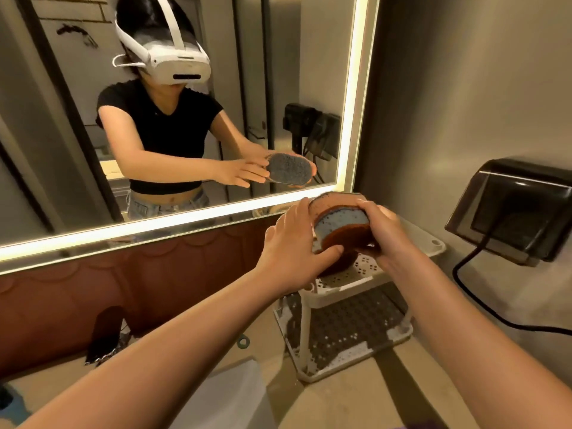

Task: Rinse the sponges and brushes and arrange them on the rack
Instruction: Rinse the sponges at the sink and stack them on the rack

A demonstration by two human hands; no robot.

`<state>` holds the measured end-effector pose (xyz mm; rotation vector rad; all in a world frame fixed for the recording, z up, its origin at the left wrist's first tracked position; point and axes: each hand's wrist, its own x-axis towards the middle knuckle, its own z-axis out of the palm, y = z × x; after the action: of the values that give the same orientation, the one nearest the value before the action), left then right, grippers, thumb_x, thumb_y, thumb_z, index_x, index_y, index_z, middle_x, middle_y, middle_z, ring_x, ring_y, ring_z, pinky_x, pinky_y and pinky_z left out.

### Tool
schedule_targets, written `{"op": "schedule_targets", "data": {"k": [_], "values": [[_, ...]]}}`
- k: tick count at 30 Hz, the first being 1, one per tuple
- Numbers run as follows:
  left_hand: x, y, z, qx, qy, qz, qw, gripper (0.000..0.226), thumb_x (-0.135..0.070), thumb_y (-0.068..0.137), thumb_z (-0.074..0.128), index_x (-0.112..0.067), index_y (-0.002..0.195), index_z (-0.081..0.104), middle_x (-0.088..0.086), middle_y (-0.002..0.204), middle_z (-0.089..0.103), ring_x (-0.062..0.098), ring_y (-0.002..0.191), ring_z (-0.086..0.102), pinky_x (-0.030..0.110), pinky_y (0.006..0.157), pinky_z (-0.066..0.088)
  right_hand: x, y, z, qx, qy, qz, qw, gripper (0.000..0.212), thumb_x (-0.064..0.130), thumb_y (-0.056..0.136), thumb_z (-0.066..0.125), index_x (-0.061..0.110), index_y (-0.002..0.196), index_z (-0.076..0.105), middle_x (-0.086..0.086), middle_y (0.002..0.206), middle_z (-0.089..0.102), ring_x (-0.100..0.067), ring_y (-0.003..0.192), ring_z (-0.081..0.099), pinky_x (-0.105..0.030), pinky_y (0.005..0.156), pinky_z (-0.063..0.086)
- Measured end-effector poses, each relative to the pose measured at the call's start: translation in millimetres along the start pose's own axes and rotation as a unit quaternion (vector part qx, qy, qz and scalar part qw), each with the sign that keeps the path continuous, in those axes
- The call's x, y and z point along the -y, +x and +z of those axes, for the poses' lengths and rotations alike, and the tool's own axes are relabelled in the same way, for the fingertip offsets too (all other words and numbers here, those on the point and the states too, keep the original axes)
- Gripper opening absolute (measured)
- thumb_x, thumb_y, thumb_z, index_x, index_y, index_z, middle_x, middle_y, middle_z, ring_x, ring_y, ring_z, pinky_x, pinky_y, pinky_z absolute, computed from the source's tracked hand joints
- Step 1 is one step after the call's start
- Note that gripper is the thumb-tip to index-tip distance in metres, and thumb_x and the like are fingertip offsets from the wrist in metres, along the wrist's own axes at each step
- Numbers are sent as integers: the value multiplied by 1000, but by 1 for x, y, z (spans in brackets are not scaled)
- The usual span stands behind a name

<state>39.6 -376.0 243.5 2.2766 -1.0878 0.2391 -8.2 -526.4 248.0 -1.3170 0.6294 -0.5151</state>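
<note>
The left hand and right hand grip an oval blue-and-brown sponge over the white perforated plastic rack at the worktop's right edge. Released tilted, it may roll off.

A light-edged mirror hangs at my ten o'clock. At three o'clock a dark box sits on the wall, its black cord trailing down. A green ring lies on the counter.
</note>
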Motion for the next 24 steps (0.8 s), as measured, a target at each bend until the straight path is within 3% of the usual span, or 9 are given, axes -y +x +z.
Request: {"op": "schedule_targets", "data": {"k": [3, 6, 13, 18, 24], "values": [[4, 14, 24, 81, 63, -24, 994, 80, -54, 89, 46, -19, 149, 8, 5, 159, 7, 24, 146, 5, 43, 117, 10, -3, 20, -24, -57, 22, 8, 998, 35, 35, 90, 55, 17, 119, 46, -9, 109, 54, -16, 82, 55, -29, 57, 50], [12, 22, 43, 123, 116, -25, 985, 76, -54, 93, 38, -22, 151, 1, 5, 159, -9, 20, 146, -10, 41, 118, 0, -8, 39, -42, -108, 13, 11, 994, 43, 35, 90, 56, 17, 126, 39, -9, 112, 49, -17, 81, 54, -31, 59, 50], [19, 21, 65, 106, 111, -35, 988, 62, -43, 99, 27, -18, 151, 3, 4, 160, -2, 18, 147, -7, 35, 118, -1, -14, 78, -62, -152, -106, -19, 982, 45, 37, 87, 58, 17, 122, 39, -14, 123, 50, -30, 105, 56, -44, 88, 52], [20, 20, 69, 97, 115, -31, 988, 62, -41, 100, 25, -15, 151, 2, 4, 160, -2, 18, 147, -6, 32, 120, 0, -21, 89, -66, -109, -195, -38, 974, 43, 37, 86, 61, 14, 119, 48, -10, 111, 54, -26, 96, 56, -36, 79, 50], [20, 17, 69, 95, 114, -23, 989, 61, -41, 100, 24, -15, 150, 2, 4, 160, -1, 18, 147, -6, 30, 118, -2, -28, 94, -59, -70, -174, -11, 982, 43, 37, 87, 59, 14, 122, 47, -10, 108, 53, -25, 94, 55, -34, 74, 47]]}}
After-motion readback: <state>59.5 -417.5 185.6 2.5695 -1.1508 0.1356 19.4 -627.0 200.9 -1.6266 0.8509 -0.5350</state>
